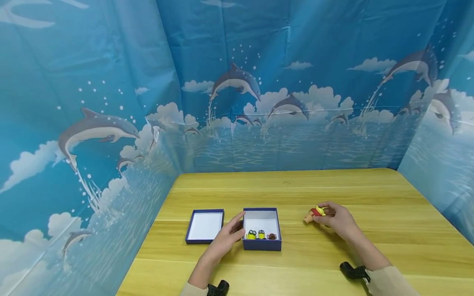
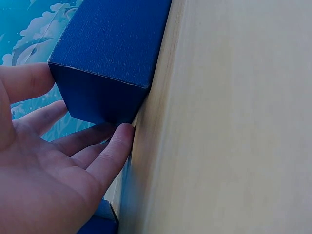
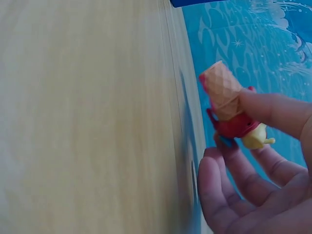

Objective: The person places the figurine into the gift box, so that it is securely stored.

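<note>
My right hand (image 1: 340, 222) pinches an ice-cream-cone toy (image 1: 315, 212) between thumb and fingers, above the right part of the table. In the right wrist view, the toy shows a tan waffle cone (image 3: 223, 90), a red middle and a yellow tip. My left hand (image 1: 224, 239) touches the left side of a blue box (image 1: 262, 245) with fairly straight fingers. Inside the white-lined box, along its near wall, are two yellow-and-black toy figures (image 1: 252, 234) and a small brown-and-pink one (image 1: 272, 237). In the left wrist view, fingertips rest against the blue box wall (image 2: 92, 95).
Left of the box lies a shallow blue-rimmed lid (image 1: 205, 225), white inside up. All of it stands on a yellow wood-grain table (image 1: 289, 189). A dolphin-printed blue curtain (image 1: 237, 135) hangs behind and on both sides. Each wrist wears a black device (image 1: 353, 271).
</note>
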`<action>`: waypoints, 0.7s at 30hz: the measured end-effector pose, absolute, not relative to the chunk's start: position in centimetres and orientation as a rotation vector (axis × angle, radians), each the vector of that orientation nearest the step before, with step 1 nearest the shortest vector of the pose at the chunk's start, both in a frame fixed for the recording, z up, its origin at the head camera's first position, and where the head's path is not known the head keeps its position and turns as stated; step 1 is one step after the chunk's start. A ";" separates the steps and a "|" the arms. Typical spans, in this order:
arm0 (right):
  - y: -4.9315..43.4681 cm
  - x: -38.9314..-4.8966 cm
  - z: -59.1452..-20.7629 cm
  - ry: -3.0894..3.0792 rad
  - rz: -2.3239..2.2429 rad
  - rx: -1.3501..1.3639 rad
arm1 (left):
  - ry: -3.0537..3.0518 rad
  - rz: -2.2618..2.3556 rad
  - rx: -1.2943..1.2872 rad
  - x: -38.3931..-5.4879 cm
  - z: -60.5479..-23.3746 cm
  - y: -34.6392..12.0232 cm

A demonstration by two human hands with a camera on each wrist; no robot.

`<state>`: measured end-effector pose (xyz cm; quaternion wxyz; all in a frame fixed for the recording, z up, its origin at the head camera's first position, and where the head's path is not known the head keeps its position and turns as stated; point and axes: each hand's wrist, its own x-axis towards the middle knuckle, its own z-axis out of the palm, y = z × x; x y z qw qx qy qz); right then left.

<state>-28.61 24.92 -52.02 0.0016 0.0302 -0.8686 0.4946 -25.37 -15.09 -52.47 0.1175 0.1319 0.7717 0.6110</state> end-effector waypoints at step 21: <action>25.2 -28.8 -51.5 -2.501 1.942 0.153 | 2.249 1.792 0.382 -25.6 -52.6 -15.0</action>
